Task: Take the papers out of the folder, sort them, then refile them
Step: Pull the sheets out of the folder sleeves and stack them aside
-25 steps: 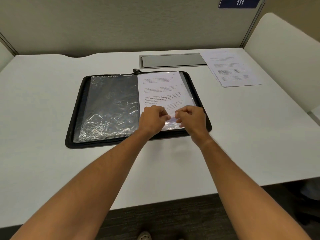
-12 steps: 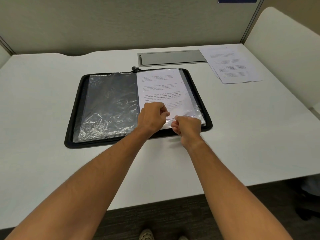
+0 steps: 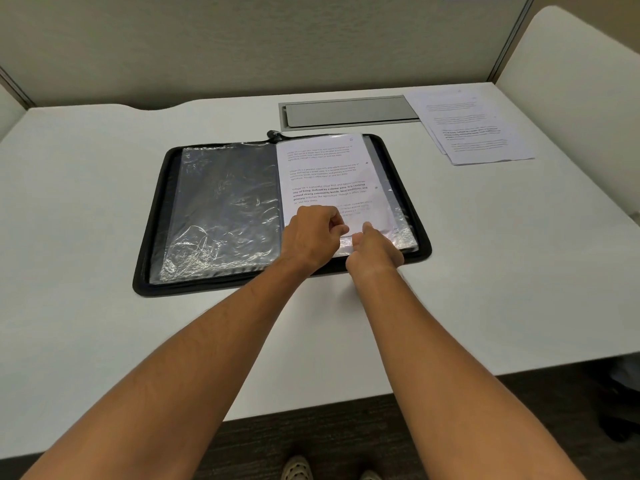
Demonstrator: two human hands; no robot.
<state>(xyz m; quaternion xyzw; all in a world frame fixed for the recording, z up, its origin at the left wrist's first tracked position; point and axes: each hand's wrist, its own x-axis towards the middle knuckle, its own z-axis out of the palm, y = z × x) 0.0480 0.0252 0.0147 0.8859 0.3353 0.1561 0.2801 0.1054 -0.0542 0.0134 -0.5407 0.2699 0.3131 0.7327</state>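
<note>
The white desk (image 3: 104, 237) carries a black zip folder (image 3: 152, 237) lying open at centre; at 1 o'clock from it, well apart, a few loose papers (image 3: 474, 133) already lie pulled out. One printed sheet (image 3: 329, 174) remains in the right-hand clear sleeve, so removal looks part done, sorting and refiling left. Left hand (image 3: 311, 237) and right hand (image 3: 374, 247) pinch the sleeve's near edge

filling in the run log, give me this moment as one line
left hand pinching sleeve edge | right hand at lower edge of printed sheet | folder open flat | removed papers stacked far right
</note>
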